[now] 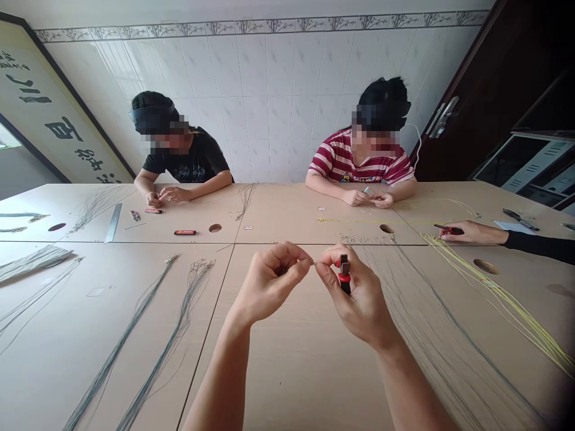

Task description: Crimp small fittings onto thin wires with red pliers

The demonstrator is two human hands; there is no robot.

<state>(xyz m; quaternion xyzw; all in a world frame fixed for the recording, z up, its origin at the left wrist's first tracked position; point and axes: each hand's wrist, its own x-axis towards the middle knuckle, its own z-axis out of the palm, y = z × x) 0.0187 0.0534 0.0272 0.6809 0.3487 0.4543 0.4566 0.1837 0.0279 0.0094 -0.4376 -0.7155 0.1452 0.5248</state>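
Observation:
Above the middle of the table my left hand (274,281) and my right hand (357,293) meet at the fingertips. Each pinches a tiny pale piece (314,263) between thumb and index finger; its details are too small to make out. Tucked in my right palm are red-and-black pliers (344,275), their head pointing up. Left of my hands lie two bundles of grey-green wires (130,329) (173,335) with small metal ends. On the right, thin grey wires (417,299) are spread out, their ends near the round hole.
Two people (179,161) (363,155) sit across the table (287,371), hands on it. From the right, another person's hand (476,233) holds a red-and-black tool near yellow wires (516,305). A ruler (114,222) and a red-and-black item (185,233) lie far left.

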